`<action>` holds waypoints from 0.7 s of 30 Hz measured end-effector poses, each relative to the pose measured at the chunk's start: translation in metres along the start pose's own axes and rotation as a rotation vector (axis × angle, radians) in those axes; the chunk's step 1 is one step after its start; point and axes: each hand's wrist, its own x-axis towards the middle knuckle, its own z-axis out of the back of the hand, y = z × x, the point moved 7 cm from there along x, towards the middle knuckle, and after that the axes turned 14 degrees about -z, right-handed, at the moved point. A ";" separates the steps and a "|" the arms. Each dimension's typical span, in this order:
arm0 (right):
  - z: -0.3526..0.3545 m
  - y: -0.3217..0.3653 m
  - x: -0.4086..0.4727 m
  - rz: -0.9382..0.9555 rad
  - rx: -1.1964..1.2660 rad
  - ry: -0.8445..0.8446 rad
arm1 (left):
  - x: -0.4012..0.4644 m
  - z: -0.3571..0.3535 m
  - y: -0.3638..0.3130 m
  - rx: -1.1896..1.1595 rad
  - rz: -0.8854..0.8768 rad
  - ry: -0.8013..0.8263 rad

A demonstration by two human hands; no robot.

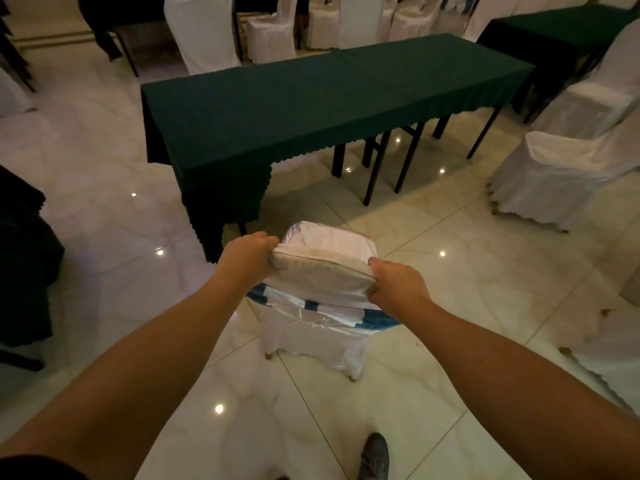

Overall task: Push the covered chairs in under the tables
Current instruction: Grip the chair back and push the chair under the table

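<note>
We grip the top of the chair (320,271) back — left hand (247,258) clenched on one corner, right hand (398,285) on the other. It stands on the floor (450,341) (white cover, blue band) just short of the table (311,98), not under it.

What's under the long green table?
Under the long green table you can see black metal legs and shiny floor. No chair is there. The hanging cloth hides the left end.
</note>
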 end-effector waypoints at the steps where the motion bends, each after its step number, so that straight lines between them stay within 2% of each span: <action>1: 0.002 0.002 0.004 0.031 -0.013 -0.009 | 0.000 -0.001 0.002 -0.003 0.008 -0.008; 7: 0.023 0.007 0.035 0.194 -0.079 -0.063 | -0.001 -0.002 0.012 -0.054 0.044 -0.137; 14: 0.061 0.008 0.092 0.422 -0.141 -0.135 | 0.008 -0.001 0.006 -0.081 0.162 -0.258; 21: 0.086 -0.005 0.151 0.545 -0.158 -0.161 | 0.045 0.001 -0.005 -0.113 0.283 -0.308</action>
